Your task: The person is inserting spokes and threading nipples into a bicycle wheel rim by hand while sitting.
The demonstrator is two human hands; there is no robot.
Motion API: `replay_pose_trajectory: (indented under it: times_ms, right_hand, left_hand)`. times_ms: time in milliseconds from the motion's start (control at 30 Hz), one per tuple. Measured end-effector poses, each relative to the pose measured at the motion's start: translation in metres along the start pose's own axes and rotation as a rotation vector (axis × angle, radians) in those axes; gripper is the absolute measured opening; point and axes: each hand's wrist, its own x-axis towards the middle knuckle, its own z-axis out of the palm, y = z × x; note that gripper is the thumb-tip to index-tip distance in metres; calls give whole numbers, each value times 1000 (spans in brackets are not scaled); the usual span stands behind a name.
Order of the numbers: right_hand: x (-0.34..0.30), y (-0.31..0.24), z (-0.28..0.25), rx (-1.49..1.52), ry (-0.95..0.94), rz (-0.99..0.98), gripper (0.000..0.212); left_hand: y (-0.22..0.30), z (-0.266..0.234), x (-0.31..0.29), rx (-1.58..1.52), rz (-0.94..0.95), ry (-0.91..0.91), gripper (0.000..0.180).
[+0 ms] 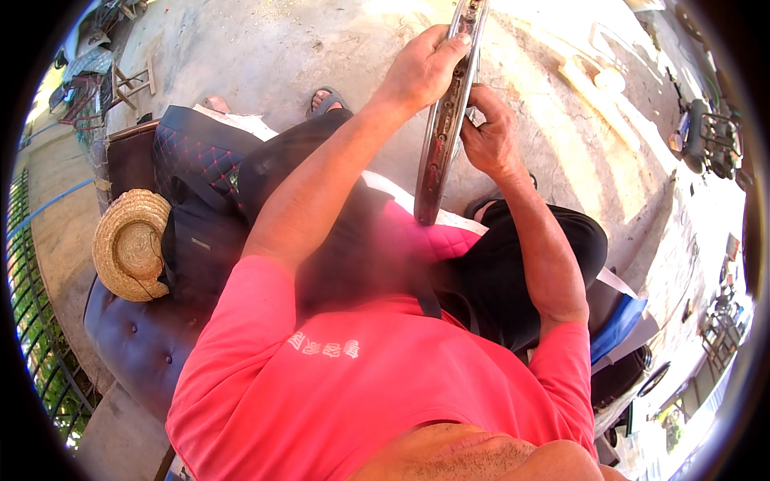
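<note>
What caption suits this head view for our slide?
Seated person's left hand and right hand grip an upright metal wheel rim; straw hat alongside.

Harsh daylight from top right; concrete floor (561,120) blown out near the top edge. Hard shadows under the arms. Red shirt (361,385) soft, out of focus. Heavy fisheye bend, black vignette at every corner.

Both bare forearms rise from the lower centre toward the top middle of the frame; the left hand (423,70) sits higher, fingers curled closed in a grip; the right hand (489,135) lies just below it, fingers bent inward, wrist flexed.
</note>
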Motion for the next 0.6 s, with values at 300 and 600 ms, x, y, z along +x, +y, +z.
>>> replay_pose_trajectory:
  times_ms: [300, 600]
  right_hand:
    - [1, -4, -1, 3, 0, -14, 28]
    - [5, -9, -4, 20, 1, -54, 26]
  left_hand:
    - [-3, -1, 2, -34, -14, -7, 44]
    - [-4, -4, 3, -26, -20, -9, 46]
